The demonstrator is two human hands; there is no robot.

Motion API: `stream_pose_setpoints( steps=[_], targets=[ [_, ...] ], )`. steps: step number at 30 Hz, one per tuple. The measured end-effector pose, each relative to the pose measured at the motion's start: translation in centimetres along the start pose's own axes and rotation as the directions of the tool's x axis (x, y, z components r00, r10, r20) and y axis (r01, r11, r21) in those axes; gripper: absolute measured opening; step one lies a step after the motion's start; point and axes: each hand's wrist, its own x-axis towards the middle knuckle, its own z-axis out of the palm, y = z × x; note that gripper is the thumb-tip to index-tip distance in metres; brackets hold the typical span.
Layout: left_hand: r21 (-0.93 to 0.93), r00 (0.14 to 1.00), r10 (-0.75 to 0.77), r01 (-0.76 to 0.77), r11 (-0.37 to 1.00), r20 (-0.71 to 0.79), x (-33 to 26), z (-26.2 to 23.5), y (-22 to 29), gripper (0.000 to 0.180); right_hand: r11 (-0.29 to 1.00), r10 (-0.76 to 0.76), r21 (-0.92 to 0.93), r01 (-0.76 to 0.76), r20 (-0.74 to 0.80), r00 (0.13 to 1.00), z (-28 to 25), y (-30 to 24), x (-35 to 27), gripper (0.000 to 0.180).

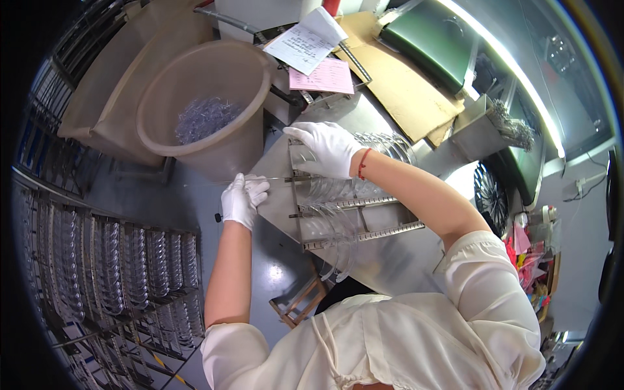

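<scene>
Our left hand (242, 199) pinches a thin metal rod (276, 179) at the toothed steel rack (361, 203); our right hand (328, 149) presses flat on clear curved pieces (338, 224). We'd best keep the rod level

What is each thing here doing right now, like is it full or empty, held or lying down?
Left hand: gloved, pinching a thin metal rod.
Right hand: gloved, resting flat on the clear curved pieces.
Clear curved pieces: lined up in a metal rack.
Beige bucket: open, partly filled with clear scraps.
Papers: lying loose, overlapping.
Shelf racks: loaded with clear pieces.
</scene>
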Motion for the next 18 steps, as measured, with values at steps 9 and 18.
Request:
stream_pose_setpoints(
  steps=[9, 18],
  targets=[
    [0.081, 0.991, 0.118, -0.113, 0.99, -0.064, -0.6, 1.0, -0.8, 0.033, 0.997, 0.07, -0.018, -0.069, 0.078, 0.994, -0.2, 0.0, -0.3, 0.074],
    [0.12, 1.0, 0.002, -0.004, 0.993, 0.02, -1.0, 2.3, -2.2, 0.036, 0.998, 0.059, -0.004, -0.059, 0.062, 0.996, 0.4, 0.4, -0.3, 0.075]
  ],
)
